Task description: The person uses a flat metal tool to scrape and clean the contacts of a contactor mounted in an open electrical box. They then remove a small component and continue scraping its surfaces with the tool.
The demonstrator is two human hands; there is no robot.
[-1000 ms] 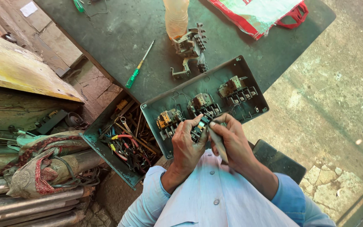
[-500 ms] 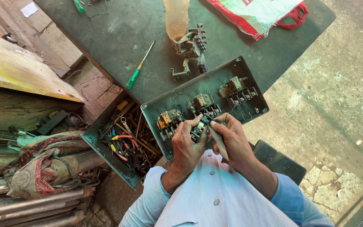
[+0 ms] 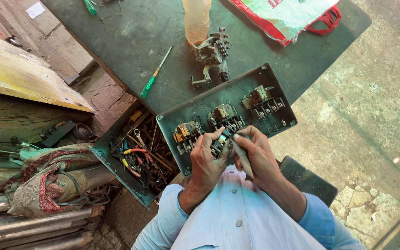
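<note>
You have a flat grey metal switch box (image 3: 274, 99) with its lid off, lying tilted at the near edge of the dark green table (image 3: 130, 41). Three small blocks of switch parts sit in a row inside it. Your left hand (image 3: 208, 159) rests on the near end of the box, and its fingers pinch a small dark part there. Your right hand (image 3: 255, 155) is closed around a thin grey tool (image 3: 242, 157), and the tip of the tool meets that same small part. The two hands touch each other.

Just past the box lie some loose grey metal switch pieces (image 3: 211, 51). Near them stands a pale plastic bottle (image 3: 196, 18). A green-handled screwdriver (image 3: 155, 74) lies on the table to the left. Below the table edge, an open green metal toolbox (image 3: 135, 159) is full of tools and wires. A red and white bag (image 3: 292, 16) lies at the far side.
</note>
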